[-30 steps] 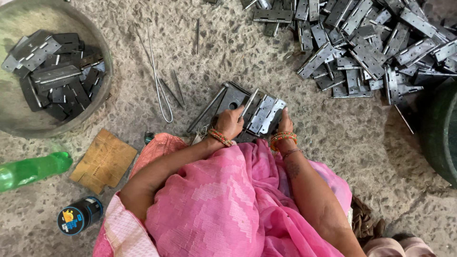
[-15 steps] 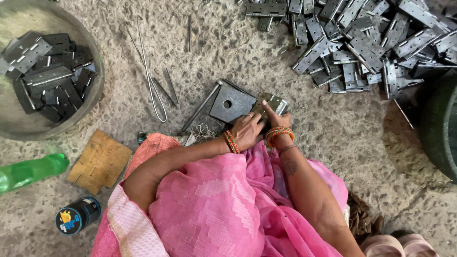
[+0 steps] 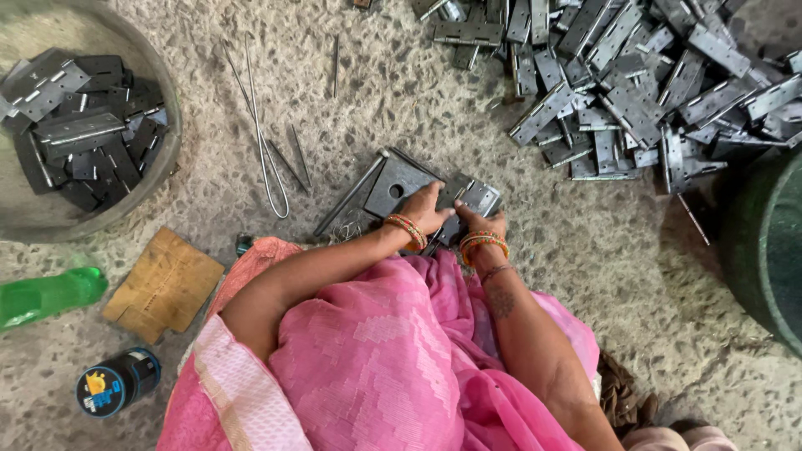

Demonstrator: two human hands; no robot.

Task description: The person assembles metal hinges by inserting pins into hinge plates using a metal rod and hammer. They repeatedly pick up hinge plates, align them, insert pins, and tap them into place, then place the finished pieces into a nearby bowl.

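Both hands shifted since earlier: left hand (image 3: 426, 213) pressing flat grey metal plate (image 3: 399, 179), right hand (image 3: 483, 224) fingers pinching grey steel hinge (image 3: 478, 197).

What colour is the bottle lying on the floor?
Green; the bottle shows in the head view.

The scene is lit evenly by soft daylight, and no harsh glare is seen. Only faint shadows are cast under the bent wire (image 3: 263, 125) and beside the pile of metal hinges (image 3: 635, 83) on the floor (image 3: 585, 276). Dull highlights are caught on the hinge edges. A darker zone is found at the right edge near the green vessel (image 3: 773, 250). Focus is held across the frame; slight stretching is noticed at the corners.
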